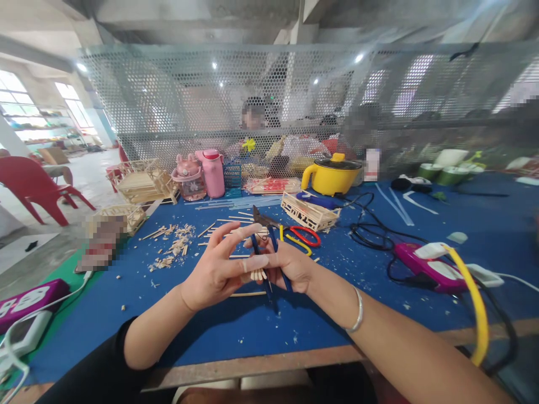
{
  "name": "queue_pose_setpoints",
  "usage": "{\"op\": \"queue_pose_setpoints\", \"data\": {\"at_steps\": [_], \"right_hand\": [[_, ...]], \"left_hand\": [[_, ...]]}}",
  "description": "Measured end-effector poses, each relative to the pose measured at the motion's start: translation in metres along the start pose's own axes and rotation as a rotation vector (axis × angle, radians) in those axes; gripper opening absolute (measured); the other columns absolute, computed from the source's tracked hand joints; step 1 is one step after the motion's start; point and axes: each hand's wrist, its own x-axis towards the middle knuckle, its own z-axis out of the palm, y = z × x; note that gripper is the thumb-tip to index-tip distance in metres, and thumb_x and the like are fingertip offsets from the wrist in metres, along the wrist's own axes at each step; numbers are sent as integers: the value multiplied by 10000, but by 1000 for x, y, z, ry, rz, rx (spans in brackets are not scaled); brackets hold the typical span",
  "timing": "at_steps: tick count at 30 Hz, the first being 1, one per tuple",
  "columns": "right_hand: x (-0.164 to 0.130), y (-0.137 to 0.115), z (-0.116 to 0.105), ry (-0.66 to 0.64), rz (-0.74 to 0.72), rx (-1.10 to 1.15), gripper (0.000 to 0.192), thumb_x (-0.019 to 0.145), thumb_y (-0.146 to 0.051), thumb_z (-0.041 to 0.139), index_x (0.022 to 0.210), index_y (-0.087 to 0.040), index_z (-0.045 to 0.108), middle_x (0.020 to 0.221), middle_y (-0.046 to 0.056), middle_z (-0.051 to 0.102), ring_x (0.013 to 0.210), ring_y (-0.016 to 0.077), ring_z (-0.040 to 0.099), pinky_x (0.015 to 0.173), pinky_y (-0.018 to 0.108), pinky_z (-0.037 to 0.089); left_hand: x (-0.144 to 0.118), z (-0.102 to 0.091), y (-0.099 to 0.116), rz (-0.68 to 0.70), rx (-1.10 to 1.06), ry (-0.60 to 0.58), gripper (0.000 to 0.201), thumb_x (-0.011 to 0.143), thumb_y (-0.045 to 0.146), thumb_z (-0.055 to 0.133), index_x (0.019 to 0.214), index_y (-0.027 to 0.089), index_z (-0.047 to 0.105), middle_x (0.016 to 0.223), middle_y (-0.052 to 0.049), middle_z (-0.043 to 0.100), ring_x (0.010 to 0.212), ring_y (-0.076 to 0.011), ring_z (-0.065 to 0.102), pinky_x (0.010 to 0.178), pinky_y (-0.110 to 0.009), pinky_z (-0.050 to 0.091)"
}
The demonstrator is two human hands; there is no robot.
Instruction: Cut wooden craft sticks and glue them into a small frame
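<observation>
My left hand [223, 261], with pale covers on some fingertips, is closed in a pinch around a few short wooden sticks [258, 275]. Against it, my right hand [292, 266] is wrapped round a tool with two dark blue handles [281, 264], which looks like pliers; its jaws are hard to make out. Just beyond my hands lie pliers [309, 236] with one red and one yellow handle. Thin wooden sticks [246, 294] are spread on the blue tabletop [202, 331] under and behind my left hand.
Cut wood bits [179, 244] are piled at left. A small stick-built frame [309, 212], a yellow pot [337, 175] and a pink bottle [213, 175] stand behind. A purple power strip [415, 266] with cables lies at right. Beyond a perforated screen [185, 101] sits another person.
</observation>
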Motion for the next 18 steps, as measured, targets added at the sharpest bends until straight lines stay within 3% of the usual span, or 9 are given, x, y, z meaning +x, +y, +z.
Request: {"op": "queue_pose_setpoints", "data": {"at_steps": [6,8,10,12,16,18], "right_hand": [[-2,2,4,-61,26,-23,276,543,-154,786,737,-143,590,513,-69,544,447,72,532,482,194,459],[-1,3,5,-67,28,-58,283,539,-161,787,756,-141,605,533,-57,566,464,80,541,498,206,462],[0,2,5,-52,28,-99,315,562,-209,785,819,-143,615,581,-37,595,488,92,558,504,220,463],[0,-1,4,-4,25,-144,331,641,-340,749,867,-149,600,626,-12,614,499,102,565,492,230,457],[1,-9,-3,150,-163,-400,395,696,-454,697,925,-179,529,684,-10,603,537,102,543,526,246,451],[1,-11,-8,247,-331,-632,414,637,-375,764,909,-196,508,691,-42,556,578,90,515,573,237,438]], "left_hand": [[2,-1,3,59,-117,-48,237,817,168,603,1046,218,631,1328,-125,523,1298,-238,376,1054,-464,330],[2,0,8,25,-188,-59,245,825,144,582,1056,210,631,1309,-122,550,1277,-229,420,1066,-460,329],[2,2,14,-98,-313,-57,245,842,140,551,1056,216,642,1285,-103,576,1248,-221,467,1087,-452,311],[2,4,18,-391,-505,47,207,867,184,527,1018,222,663,1226,-82,623,1208,-214,515,1085,-424,326],[6,8,13,-1211,-1022,446,193,853,332,567,955,191,651,1077,-79,699,1014,-190,646,943,-329,473],[8,10,7,-1510,-1230,430,196,816,325,622,946,179,635,1031,-82,713,886,-160,685,823,-273,522]]}}
